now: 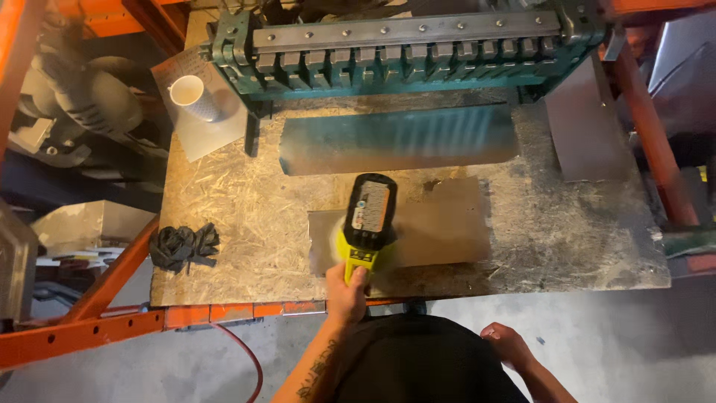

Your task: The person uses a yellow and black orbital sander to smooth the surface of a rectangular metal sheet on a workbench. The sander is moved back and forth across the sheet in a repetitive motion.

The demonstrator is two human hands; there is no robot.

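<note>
head view: l hand [347,292] gripping yellow power tool [367,222]

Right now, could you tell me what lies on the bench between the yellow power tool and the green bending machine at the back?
In the head view, a shiny metal sheet lies flat between the yellow power tool and the green bending machine.

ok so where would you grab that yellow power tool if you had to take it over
By the yellow handle at the near end of the yellow power tool, coming from the bench's front edge. The left hand already wraps it there; the black battery end points away over the metal sheet.
</note>
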